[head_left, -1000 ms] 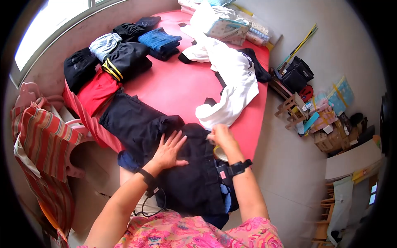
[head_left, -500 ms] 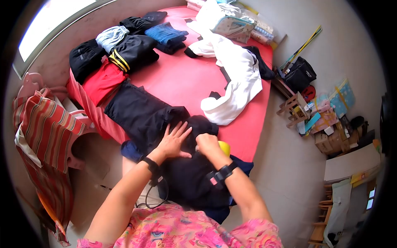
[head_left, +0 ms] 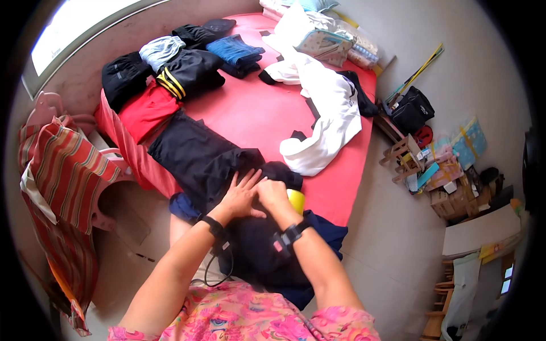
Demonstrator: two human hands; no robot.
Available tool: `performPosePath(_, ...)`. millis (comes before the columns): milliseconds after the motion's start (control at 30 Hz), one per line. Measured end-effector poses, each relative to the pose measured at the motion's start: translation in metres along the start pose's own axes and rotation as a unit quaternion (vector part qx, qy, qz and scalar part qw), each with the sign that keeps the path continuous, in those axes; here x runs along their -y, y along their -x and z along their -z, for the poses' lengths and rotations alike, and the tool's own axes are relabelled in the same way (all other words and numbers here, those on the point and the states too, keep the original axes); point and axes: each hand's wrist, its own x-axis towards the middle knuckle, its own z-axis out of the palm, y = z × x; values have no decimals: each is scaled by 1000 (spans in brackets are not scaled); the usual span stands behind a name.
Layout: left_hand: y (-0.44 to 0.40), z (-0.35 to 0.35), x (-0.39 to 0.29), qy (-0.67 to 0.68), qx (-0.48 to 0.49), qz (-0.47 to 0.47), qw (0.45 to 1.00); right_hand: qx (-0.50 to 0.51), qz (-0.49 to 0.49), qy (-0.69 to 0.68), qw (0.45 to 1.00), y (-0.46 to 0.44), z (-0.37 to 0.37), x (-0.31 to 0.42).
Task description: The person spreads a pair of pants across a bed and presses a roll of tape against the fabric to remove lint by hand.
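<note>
While the pink flowered shirt (head_left: 239,315) of the person fills the bottom of the frame, two forearms reach up from it, each with a black wristband, the left one (head_left: 214,226) and the right one (head_left: 294,233). Near the right band shows a small pinkish label (head_left: 278,245); whatever is printed there is too blurred to read.

At the centre of the frame, the left hand (head_left: 243,196) lies flat, its fingers moderately spread, upon the black garment (head_left: 199,156), which extends from the lap toward the left of centre. Just beside it, the right hand (head_left: 274,196) has its fingers curled inward; I cannot tell if they pinch the cloth or something else. A yellow object (head_left: 296,200) shows next to this hand, partly hidden by it. Navy cloth (head_left: 327,233) lies to the lower right of the hands.

Farther, on the pink-red sheet (head_left: 244,113), are the red garment (head_left: 149,111), black clothing with yellow stripes (head_left: 190,73), folded blue jeans (head_left: 235,51) and a long white garment (head_left: 330,108), whose dark marks cannot be read. At the right of the frame, a black bag (head_left: 414,111) carries pale lettering, too small to read.
</note>
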Motion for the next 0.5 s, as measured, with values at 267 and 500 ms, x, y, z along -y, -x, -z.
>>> performPosePath(267,0,-4,3,-2,-23,-15,1000,41,-106,-35,993,18,79,-52)
performPosePath(500,-1,-9,5,-24,-10,-21,999,42,-34,39,998,7,-6,-49)
